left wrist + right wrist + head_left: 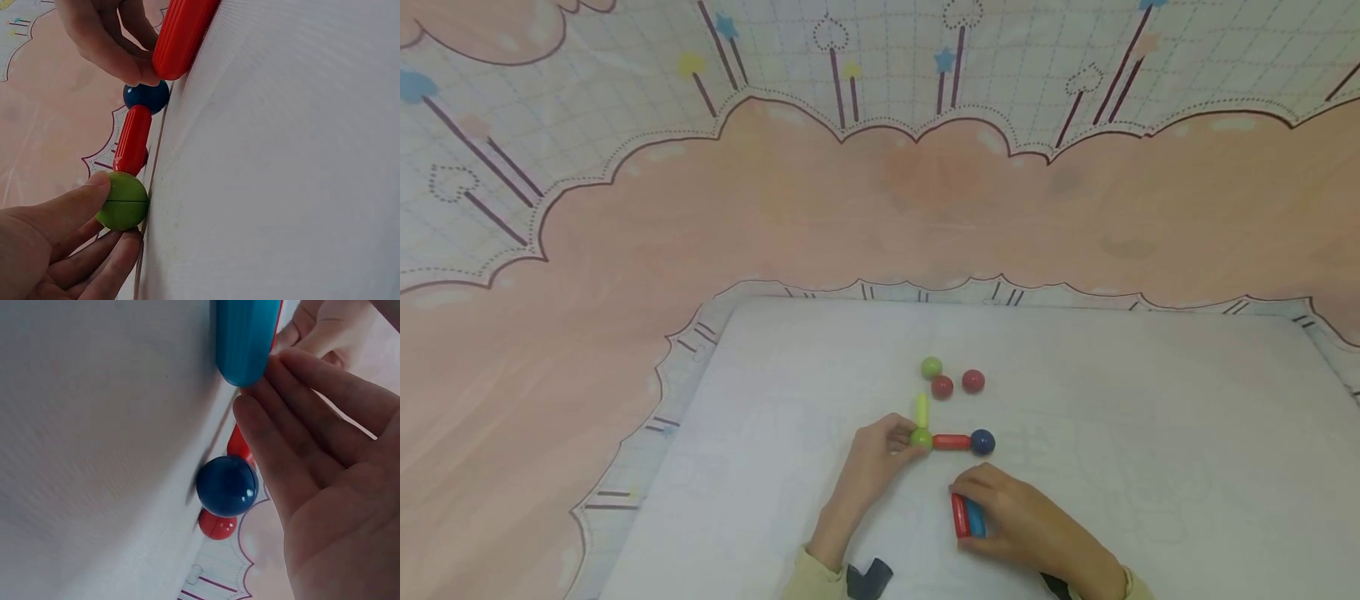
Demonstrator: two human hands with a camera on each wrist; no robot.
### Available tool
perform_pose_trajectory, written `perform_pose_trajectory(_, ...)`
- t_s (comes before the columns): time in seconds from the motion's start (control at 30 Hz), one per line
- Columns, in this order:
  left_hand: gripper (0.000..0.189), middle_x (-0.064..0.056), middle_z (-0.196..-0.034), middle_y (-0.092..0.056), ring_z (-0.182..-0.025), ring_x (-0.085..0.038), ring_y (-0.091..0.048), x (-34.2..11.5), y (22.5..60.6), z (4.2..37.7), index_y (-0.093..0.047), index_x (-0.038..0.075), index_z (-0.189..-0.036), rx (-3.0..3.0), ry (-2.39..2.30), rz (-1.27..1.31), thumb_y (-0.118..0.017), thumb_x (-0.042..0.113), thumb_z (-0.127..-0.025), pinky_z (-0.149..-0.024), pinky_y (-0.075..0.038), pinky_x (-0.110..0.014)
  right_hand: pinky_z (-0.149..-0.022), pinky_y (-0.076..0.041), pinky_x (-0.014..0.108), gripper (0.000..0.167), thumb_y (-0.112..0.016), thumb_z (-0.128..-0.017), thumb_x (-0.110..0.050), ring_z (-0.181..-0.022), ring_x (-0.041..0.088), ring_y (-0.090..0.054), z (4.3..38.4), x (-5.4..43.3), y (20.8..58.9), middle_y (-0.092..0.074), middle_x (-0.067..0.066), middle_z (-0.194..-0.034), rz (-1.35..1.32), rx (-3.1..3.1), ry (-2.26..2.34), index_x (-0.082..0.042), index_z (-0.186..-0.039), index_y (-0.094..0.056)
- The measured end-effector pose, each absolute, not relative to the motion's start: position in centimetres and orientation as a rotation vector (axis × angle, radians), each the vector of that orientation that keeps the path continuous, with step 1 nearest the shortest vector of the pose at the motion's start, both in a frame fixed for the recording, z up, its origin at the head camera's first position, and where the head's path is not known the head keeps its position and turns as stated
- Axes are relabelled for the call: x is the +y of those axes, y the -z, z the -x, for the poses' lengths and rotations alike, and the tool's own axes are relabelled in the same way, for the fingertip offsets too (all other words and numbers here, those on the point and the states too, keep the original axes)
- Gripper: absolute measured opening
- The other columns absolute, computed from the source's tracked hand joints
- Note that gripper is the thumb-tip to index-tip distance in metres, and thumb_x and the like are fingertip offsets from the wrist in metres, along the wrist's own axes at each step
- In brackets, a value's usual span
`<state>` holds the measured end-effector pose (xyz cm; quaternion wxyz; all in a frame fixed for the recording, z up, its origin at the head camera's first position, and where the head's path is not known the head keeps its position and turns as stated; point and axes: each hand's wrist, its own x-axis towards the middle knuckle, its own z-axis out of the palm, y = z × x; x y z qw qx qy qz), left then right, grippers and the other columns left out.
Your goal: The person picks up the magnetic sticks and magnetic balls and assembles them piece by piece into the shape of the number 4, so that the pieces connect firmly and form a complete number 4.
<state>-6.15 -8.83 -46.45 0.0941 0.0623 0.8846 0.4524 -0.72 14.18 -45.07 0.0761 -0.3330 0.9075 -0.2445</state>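
My left hand pinches the green ball, which touches a red rod running to a navy ball. Nearer me, my right hand grips a second red rod beside a blue rod

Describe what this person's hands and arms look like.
The left hand and right hand show no gloves. Pale yellowish sleeves stop short of the hands, and dark pieces show near both cuffs; I can't tell what they are.

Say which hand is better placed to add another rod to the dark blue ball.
Probably the right hand: it holds a red rod and a blue rod, close to the dark blue ball. The left hand is occupied, pinching a green ball.
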Motion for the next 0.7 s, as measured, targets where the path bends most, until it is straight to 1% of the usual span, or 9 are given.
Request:
perform_pose_trajectory(0.23,0.028,-0.003,-0.105,-0.073,-0.091,-0.014,-0.072,-8.81,46.56,6.11,-0.069,0.012,-0.109,2.644,-1.342,-0.210,-0.078,0.024,-0.086,-0.081,-0.058,-0.029,-0.093,-0.055,0.032,0.052,-0.082,-0.080,-0.038,-0.108,0.011,-0.060,0.54,14.13,45.26,-0.061,-0.003,-0.121,0.993,2.702,0.699,-0.010,-0.122,-0.068)
perform_pose_trajectory(0.5,0.027,-0.002,-0.105,-0.073,-0.091,-0.014,-0.072,-8.89,46.66,6.17,-0.068,0.013,-0.109,2.632,-1.343,-0.200,-0.077,0.026,-0.086,-0.081,-0.058,-0.028,-0.089,-0.057,0.030,0.046,-0.083,-0.081,-0.031,-0.106,0.012,-0.060,0.40,14.03,45.86,-0.063,-0.002,-0.117,1.052,2.754,0.714,-0.009,-0.119,-0.069)
perform_pose_trajectory(0.7,0.028,-0.002,-0.105,-0.073,-0.092,-0.014,-0.072,-8.85,46.63,6.21,-0.069,0.014,-0.109,2.636,-1.331,-0.191,-0.077,0.028,-0.086,-0.082,-0.058,-0.030,-0.090,-0.057,0.029,0.047,-0.082,-0.081,-0.032,-0.106,0.012,-0.060,0.40,14.09,46.04,-0.063,-0.002,-0.118,1.030,2.743,0.715,-0.009,-0.119,-0.069)
